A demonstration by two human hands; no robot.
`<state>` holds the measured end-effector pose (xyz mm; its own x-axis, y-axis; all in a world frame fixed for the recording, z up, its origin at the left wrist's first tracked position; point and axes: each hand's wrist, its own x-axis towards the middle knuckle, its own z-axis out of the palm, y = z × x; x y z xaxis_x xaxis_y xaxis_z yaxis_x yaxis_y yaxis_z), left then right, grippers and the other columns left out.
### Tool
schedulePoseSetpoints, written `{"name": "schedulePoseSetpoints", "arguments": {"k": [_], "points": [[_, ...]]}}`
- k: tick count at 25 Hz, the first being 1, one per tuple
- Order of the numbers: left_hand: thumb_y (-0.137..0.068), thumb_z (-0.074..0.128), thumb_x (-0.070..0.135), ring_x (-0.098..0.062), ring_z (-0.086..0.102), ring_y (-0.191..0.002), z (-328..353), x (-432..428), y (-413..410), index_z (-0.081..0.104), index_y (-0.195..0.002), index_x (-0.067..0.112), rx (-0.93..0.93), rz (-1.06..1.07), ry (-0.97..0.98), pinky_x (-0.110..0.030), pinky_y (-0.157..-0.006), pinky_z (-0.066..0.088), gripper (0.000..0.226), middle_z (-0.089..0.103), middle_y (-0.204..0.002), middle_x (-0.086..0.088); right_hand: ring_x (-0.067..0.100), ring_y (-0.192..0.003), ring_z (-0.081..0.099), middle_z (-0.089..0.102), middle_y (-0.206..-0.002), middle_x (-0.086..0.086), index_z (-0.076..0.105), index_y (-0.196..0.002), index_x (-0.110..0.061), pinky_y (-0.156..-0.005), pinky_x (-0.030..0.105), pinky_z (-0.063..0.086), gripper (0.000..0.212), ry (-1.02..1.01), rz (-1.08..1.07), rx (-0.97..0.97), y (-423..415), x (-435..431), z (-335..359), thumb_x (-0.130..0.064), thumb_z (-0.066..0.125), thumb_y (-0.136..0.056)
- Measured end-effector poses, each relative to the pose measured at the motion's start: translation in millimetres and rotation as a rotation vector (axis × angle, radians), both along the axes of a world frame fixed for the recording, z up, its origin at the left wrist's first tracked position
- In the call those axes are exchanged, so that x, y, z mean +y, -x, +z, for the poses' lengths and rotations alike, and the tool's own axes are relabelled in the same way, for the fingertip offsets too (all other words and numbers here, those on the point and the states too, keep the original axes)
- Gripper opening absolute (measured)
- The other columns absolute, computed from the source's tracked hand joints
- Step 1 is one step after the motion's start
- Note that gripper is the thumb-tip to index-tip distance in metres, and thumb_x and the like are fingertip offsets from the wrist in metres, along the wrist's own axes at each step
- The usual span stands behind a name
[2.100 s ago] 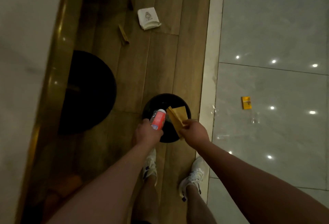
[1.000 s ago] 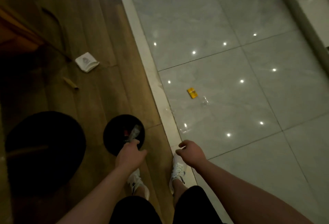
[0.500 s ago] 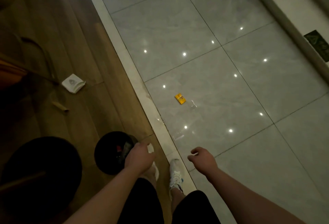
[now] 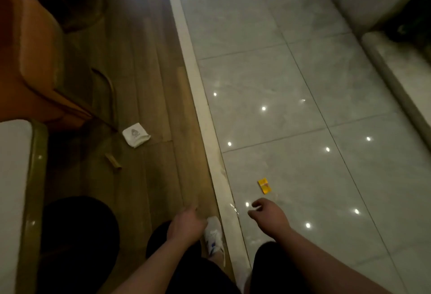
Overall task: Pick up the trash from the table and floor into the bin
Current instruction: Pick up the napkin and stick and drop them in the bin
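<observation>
Below left hand: black bin, contents hidden | both hands loosely curled, empty | right hand

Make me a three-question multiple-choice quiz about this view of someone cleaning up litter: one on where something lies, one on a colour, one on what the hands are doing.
1. Where does the white folded napkin lie?
A. on the wooden floor
B. on the grey tiles
C. on the table

2. What colour is the small packet on the tiles?
A. blue
B. yellow
C. green

3. What do the left hand and right hand hold?
A. a bottle
B. a napkin
C. nothing

Answers:
1 A, it sits on wood planks near the chair leg.
2 B, it stands out yellow against grey tile.
3 C, both hands hang loosely curled and empty.
</observation>
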<state>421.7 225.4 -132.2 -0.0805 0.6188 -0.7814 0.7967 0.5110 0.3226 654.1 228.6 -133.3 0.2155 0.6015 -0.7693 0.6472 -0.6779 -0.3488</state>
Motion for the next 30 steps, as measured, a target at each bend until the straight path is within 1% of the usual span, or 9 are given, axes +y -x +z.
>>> {"name": "schedulePoseSetpoints", "arguments": {"k": [2,5,7,9,11,14,18,25,30], "points": [[-0.083,0.055,0.044,-0.017,0.056,-0.099,5.4,26.6,24.0,0.048,-0.135,0.025,-0.001,0.081,-0.008,-0.029,-0.074,0.047,0.056,0.056,-0.128,-0.004,0.014,-0.082,0.063,0.065,-0.087,-0.006,0.065,-0.113,-0.02,-0.072,0.024,0.043,0.035,-0.044,0.079,-0.01,22.9,51.5,14.1,-0.032,0.067,-0.081],[-0.086,0.055,0.039,-0.024,0.057,-0.11,16.1,57.5,50.9,0.045,-0.138,0.022,-0.011,0.234,0.005,-0.035,-0.089,0.051,0.056,0.053,-0.132,-0.008,0.01,-0.078,0.061,0.062,-0.086,-0.01,0.064,-0.116,-0.021,-0.074,0.026,0.048,0.036,-0.073,0.215,0.004,55.9,115.1,26.8,-0.034,0.065,-0.082],[-0.087,0.056,0.037,-0.025,0.059,-0.109,17.0,78.9,68.5,0.044,-0.139,0.021,-0.021,0.335,0.01,-0.036,-0.09,0.052,0.056,0.054,-0.13,-0.009,0.007,-0.073,0.06,0.063,-0.084,-0.011,0.063,-0.117,-0.022,-0.072,0.026,0.049,0.037,-0.076,0.308,0.001,78.1,156.0,24.4,-0.035,0.065,-0.082],[-0.088,0.057,0.034,-0.027,0.06,-0.107,15.1,103.3,84.9,0.043,-0.139,0.02,-0.025,0.441,-0.006,-0.038,-0.091,0.052,0.055,0.057,-0.125,-0.011,0.007,-0.075,0.06,0.067,-0.091,-0.007,0.063,-0.118,-0.022,-0.073,0.026,0.049,0.038,-0.08,0.402,0.001,100.3,196.1,18.5,-0.035,0.065,-0.082],[-0.088,0.058,0.033,-0.027,0.061,-0.108,7.6,129.1,103.0,0.043,-0.139,0.019,-0.035,0.556,0.003,-0.039,-0.094,0.051,0.055,0.059,-0.123,-0.012,0.01,-0.081,0.064,0.069,-0.097,-0.004,0.064,-0.117,-0.024,-0.074,0.027,0.051,0.037,-0.057,0.49,0.006,122.5,235.3,5.7,-0.037,0.065,-0.082],[-0.089,0.057,0.032,-0.028,0.057,-0.116,-10.0,167.7,124.3,0.041,-0.14,0.017,-0.015,0.731,0.027,-0.035,-0.099,0.047,0.055,0.056,-0.132,-0.012,0.013,-0.09,0.066,0.07,-0.104,-0.002,0.064,-0.118,-0.024,-0.077,0.027,0.052,0.038,-0.002,0.677,-0.004,152.7,296.6,-24.5,-0.037,0.064,-0.083],[-0.089,0.059,0.027,-0.028,0.054,-0.122,-49.9,221.3,151.4,0.043,-0.14,0.013,0.01,0.916,0.061,-0.034,-0.101,0.044,0.055,0.055,-0.136,-0.013,0.013,-0.09,0.062,0.068,-0.109,0.0,0.063,-0.119,-0.022,-0.073,0.026,0.049,0.036,0.026,0.91,-0.021,198.0,391.9,-71.1,-0.036,0.062,-0.086],[-0.081,0.062,0.033,-0.027,0.055,-0.119,-107.0,271.6,225.7,0.048,-0.136,0.021,0.039,1.038,0.061,-0.039,-0.1,0.046,0.058,0.058,-0.133,-0.007,0.014,-0.084,0.06,0.068,-0.111,0.001,0.062,-0.119,-0.024,-0.069,0.026,0.049,0.038,0.051,1.052,-0.092,286.5,473.3,-137.7,-0.034,0.066,-0.083],[-0.084,0.062,0.034,-0.027,0.056,-0.115,-214.7,291.1,291.2,0.045,-0.137,0.027,0.118,0.965,0.069,-0.039,-0.093,0.049,0.056,0.056,-0.132,-0.004,0.015,-0.09,0.061,0.066,-0.115,0.002,0.058,-0.124,-0.023,-0.069,0.027,0.051,0.037,0.007,1.102,-0.023,375.6,493.1,-250.7,-0.029,0.063,-0.088]]}}
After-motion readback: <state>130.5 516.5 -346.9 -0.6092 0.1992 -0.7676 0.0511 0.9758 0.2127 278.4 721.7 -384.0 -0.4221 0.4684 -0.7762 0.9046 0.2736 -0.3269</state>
